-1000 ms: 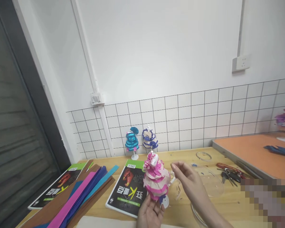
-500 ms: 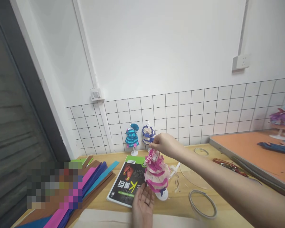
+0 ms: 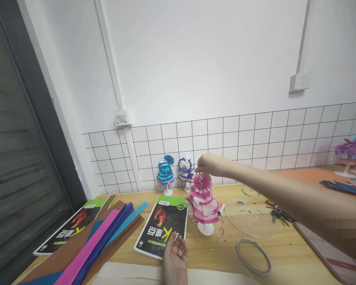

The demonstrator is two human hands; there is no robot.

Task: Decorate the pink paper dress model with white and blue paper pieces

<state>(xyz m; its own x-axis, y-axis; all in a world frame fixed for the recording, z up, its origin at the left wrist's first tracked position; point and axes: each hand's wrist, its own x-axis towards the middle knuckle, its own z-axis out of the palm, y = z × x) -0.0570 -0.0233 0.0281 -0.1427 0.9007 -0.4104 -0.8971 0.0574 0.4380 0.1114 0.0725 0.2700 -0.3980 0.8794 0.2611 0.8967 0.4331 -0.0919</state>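
My right hand (image 3: 212, 164) reaches in from the right, its thumb and fingers pinched on the tip of a tiered pink-and-cream crepe-paper tree (image 3: 203, 206). A pleated pink rosette shows near the top of that tree, above its round white base (image 3: 205, 228). My left hand (image 3: 176, 251) lies palm up with its fingers stretched out, holding nothing. It overlaps the lower right corner of a black-and-green booklet (image 3: 169, 221), left of the tree.
Behind stand a teal paper tree (image 3: 165, 174) and a blue-and-cream one (image 3: 185, 168). Folded crepe paper (image 3: 89, 241) and another booklet (image 3: 68, 227) lie left. To the right are a tape ring (image 3: 253, 257), paper scraps, keys (image 3: 280, 215) and a phone (image 3: 329, 253).
The pink tree has moved back and right, stands straighter, and its rosette now faces me. My right hand went up with it. My left palm is now apart from the tree.
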